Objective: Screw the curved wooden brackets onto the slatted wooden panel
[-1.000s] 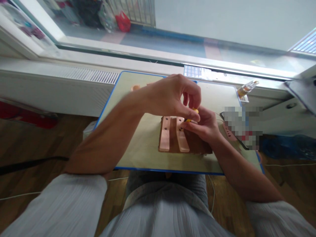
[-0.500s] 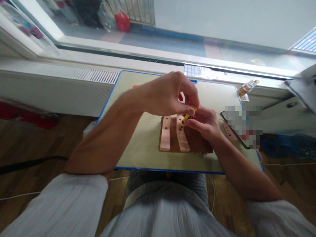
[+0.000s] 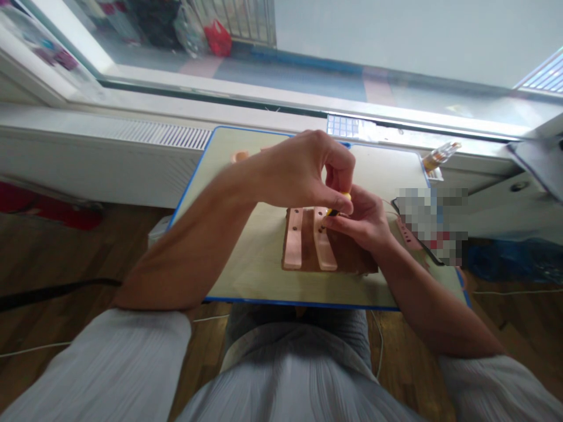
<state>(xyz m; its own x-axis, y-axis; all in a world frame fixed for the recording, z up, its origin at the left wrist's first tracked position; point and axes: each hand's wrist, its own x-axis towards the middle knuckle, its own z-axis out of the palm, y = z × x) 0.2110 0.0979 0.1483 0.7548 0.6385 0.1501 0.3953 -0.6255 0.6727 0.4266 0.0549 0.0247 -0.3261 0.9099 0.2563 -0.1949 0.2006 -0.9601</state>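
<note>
My left hand (image 3: pixel 321 170) arches over the work, its thumb and fingertips closed on the yellow end of a small yellow-and-black screwdriver (image 3: pixel 333 211). Lower down, my right hand (image 3: pixel 364 220) pinches around the same tool close to its tip, which the fingers hide. Below both hands lies a brown leather piece (image 3: pixel 354 253) bearing two pale pink leather straps. The right-hand strap (image 3: pixel 326 253), with dark holes or fasteners near its upper end, is beside the tool tip. Parallel to it runs the left-hand strap (image 3: pixel 294 249), which has two dark spots.
The work lies on a pale, blue-edged folding table (image 3: pixel 246 275) against a window sill. Behind my left arm is a curled pale strip (image 3: pixel 240 156). A dark-edged tablet or phone (image 3: pixel 424 231), partly blurred out, and a pink holed strap (image 3: pixel 409 234) lie right; a clear bottle (image 3: pixel 442 155) stands beyond.
My left hand has turned slightly and shifted a little right and down over the screwdriver. Less of the yellow handle shows between the hands. My right hand stays nearly in place.
</note>
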